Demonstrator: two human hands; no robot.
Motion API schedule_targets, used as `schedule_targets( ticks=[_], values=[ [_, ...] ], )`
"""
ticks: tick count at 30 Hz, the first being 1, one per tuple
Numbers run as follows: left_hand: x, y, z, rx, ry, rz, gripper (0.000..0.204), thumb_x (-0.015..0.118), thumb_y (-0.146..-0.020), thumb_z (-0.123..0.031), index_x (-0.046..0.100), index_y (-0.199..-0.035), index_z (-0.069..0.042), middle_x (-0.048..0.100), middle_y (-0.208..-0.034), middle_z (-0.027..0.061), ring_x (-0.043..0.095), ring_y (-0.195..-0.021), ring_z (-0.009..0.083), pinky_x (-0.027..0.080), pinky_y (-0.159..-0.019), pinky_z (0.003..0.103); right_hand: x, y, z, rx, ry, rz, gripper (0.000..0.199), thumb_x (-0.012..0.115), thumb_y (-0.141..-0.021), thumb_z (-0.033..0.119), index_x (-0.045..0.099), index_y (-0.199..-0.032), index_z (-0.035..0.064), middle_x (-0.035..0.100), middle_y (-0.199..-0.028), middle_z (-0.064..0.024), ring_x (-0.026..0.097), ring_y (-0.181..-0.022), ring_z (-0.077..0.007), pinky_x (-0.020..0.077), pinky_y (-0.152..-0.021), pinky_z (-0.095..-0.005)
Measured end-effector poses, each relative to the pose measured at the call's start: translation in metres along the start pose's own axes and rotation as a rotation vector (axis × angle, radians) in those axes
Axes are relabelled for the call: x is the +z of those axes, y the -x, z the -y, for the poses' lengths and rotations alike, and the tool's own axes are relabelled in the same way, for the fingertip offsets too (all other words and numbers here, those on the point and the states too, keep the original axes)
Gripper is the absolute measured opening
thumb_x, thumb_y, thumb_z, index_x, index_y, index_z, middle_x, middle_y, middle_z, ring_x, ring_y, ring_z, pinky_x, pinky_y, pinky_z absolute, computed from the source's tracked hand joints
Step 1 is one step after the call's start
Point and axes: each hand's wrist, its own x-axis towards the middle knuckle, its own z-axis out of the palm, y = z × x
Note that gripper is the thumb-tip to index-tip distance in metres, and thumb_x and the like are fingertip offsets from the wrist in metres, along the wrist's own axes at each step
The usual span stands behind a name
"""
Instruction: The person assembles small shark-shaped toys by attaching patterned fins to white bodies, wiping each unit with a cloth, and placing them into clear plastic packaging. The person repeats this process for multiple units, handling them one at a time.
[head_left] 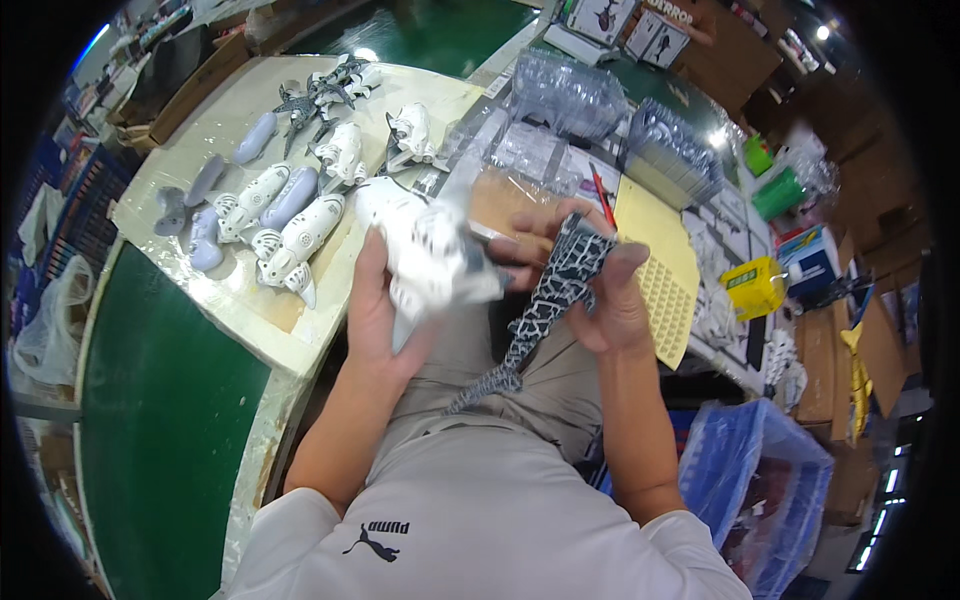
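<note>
My left hand [380,318] is closed round a white plastic toy body [415,240], which has a black-marked surface and is smeared by motion. In my right hand [612,308] is a black toy tail piece [555,290] with a white net-like pattern. Its wide end points up between my fingers and its thin end hangs down over my lap. The two pieces are close together but apart. Just left of them, several similar white toy bodies [310,232] and grey-lilac shell parts [290,197] lie on a pale board [180,270].
More patterned black parts [325,92] lie at the board's far side. A yellow textured sheet [655,290], a red pen [603,195] and clear plastic trays [570,95] cover the table to the right, with a yellow bottle [753,288] beyond. A blue plastic-lined bin [750,470] stands at lower right.
</note>
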Motion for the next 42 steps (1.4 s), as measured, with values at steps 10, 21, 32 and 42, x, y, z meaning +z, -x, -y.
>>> schedule_targets(
  ticks=[10,21,32,42],
  values=[
    [0.007,-0.030,0.028,-0.026,-0.298,0.099,0.053,0.049,-0.114,-0.049,0.057,-0.149,-0.009,0.069,-0.140,0.0091,0.067,-0.129,0.0299,0.052,-0.112,0.056,-0.007,0.053,-0.015,-0.082,0.698,-0.165,0.060,0.076,-0.101,0.027,0.052,-0.149,-0.0004,0.073,-0.120,-0.0236,0.074,-0.101,-0.0301,0.0566,-0.092,-0.0385],
    [-0.004,-0.052,0.037,0.130,-0.509,0.100,0.065,0.071,-0.105,-0.039,0.045,-0.156,-0.008,0.063,-0.145,0.0093,0.061,-0.134,0.0261,0.049,-0.116,0.048,-0.038,0.027,-0.011,-0.001,0.623,-0.266,0.056,0.095,-0.083,0.020,0.071,-0.127,-0.0048,0.076,-0.108,-0.0067,0.069,-0.097,-0.0123,0.0560,-0.087,-0.0294],
    [-0.017,-0.075,0.046,0.139,-0.639,0.103,0.084,0.084,-0.092,-0.030,0.038,-0.159,-0.009,0.061,-0.138,0.0103,0.062,-0.129,0.0262,0.048,-0.116,0.046,-0.055,0.020,-0.017,-0.167,0.856,-0.352,0.050,0.092,-0.086,0.022,0.074,-0.126,-0.0045,0.080,-0.100,-0.0112,0.071,-0.083,-0.0129,0.0570,-0.077,-0.0293],
    [0.068,-0.058,-0.034,-0.575,-1.718,0.264,0.095,0.099,-0.071,-0.022,0.056,-0.153,-0.002,0.069,-0.139,0.0181,0.070,-0.123,0.0274,0.054,-0.106,0.038,-0.074,0.008,0.031,-0.031,0.763,-0.076,0.047,0.094,-0.082,0.019,0.078,-0.121,-0.0012,0.079,-0.101,-0.0065,0.073,-0.090,-0.0129,0.0565,-0.082,-0.0275]
  ],
)
